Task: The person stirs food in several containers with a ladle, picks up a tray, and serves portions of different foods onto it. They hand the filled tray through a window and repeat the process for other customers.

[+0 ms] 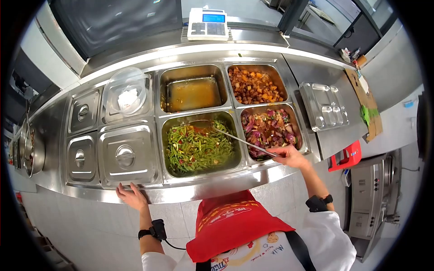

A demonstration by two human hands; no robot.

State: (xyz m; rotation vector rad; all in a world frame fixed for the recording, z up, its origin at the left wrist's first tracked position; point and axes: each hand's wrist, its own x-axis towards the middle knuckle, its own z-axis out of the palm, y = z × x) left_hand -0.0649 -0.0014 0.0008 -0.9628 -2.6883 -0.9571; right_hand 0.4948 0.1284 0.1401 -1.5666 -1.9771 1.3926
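Observation:
My right hand (pixel 288 156) is closed round the end of a long metal serving spoon (pixel 246 142), above the front edge of the pan of purple onion and meat (pixel 269 128). The spoon slants left into a deep steel pan of chopped green beans (pixel 194 151) with red bits; its head is partly hidden there. My left hand (pixel 132 197) lies with fingers apart on the counter's front edge, just below a large lidded pan (pixel 126 156), and holds nothing.
Behind the beans is a pan (pixel 193 92) with a little oily liquid; a pan of orange and brown cubes (pixel 255 85) is beside it. Left are lidded pans and a clear plastic tub (pixel 124 92). Compartment trays (pixel 324 106) sit right, a white scale (pixel 208 25) at the back.

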